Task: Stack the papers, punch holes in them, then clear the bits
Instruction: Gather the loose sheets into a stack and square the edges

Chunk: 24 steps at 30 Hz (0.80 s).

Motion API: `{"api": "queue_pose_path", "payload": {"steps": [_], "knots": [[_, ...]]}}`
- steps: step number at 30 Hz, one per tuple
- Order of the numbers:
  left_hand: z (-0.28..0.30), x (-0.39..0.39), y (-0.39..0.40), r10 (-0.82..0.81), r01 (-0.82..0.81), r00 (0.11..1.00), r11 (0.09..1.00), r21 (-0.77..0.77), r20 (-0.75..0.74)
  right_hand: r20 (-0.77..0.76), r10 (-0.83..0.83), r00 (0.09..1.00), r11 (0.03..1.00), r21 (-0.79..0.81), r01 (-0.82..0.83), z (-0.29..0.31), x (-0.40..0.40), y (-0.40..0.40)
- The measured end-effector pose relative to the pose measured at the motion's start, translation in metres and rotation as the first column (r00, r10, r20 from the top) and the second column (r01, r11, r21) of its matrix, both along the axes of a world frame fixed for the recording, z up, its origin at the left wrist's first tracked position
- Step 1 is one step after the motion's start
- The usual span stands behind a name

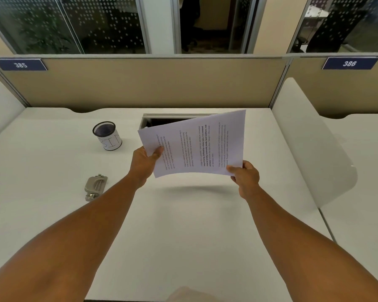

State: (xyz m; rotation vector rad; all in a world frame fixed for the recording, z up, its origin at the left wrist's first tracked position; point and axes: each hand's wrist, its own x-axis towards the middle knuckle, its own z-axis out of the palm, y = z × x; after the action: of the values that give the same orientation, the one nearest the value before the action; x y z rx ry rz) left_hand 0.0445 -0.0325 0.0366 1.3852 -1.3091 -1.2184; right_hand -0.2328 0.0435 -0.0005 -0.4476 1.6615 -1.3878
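A stack of printed white papers (194, 144) is held in the air above the middle of the white desk (183, 225). My left hand (145, 162) pinches its near left edge, thumb on top. My right hand (246, 174) pinches the near right corner. A shadow lies on the desk under the sheets. A grey metal hole punch (95, 186) lies on the desk to the left, apart from both hands. A small black mesh cup with a white label reading BIN (107, 136) stands behind the punch, to the left of the papers.
An open cable hatch (162, 122) in the desk sits partly hidden behind the papers. A beige partition (151, 83) closes the back, and a white curved divider (310, 144) bounds the right side. A neighbouring desk (358, 171) lies beyond it.
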Motion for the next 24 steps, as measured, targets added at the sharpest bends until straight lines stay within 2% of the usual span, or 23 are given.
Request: {"api": "queue_pose_path", "payload": {"steps": [3, 9, 19, 24], "knots": [[-0.003, 0.001, 0.001, -0.011, 0.011, 1.0, 1.0, -0.001, 0.005, -0.168, 0.077, 0.983, 0.995, 0.081, -0.064, -0.004, -0.002, 0.0], [-0.011, -0.002, 0.002, -0.05, 0.05, 0.999, 0.999, -0.002, -0.004, -0.33, 0.114, 0.937, 0.987, 0.149, -0.068, -0.009, -0.005, 0.003], [-0.017, -0.006, 0.007, -0.071, 0.071, 0.997, 0.997, 0.03, -0.012, -0.357, 0.097, 0.929, 0.991, 0.117, -0.058, -0.012, -0.008, 0.009], [-0.022, -0.001, 0.013, -0.121, 0.121, 0.993, 0.992, 0.02, -0.013, -0.361, 0.108, 0.926, 0.986, 0.16, -0.053, -0.015, -0.01, 0.01]]}}
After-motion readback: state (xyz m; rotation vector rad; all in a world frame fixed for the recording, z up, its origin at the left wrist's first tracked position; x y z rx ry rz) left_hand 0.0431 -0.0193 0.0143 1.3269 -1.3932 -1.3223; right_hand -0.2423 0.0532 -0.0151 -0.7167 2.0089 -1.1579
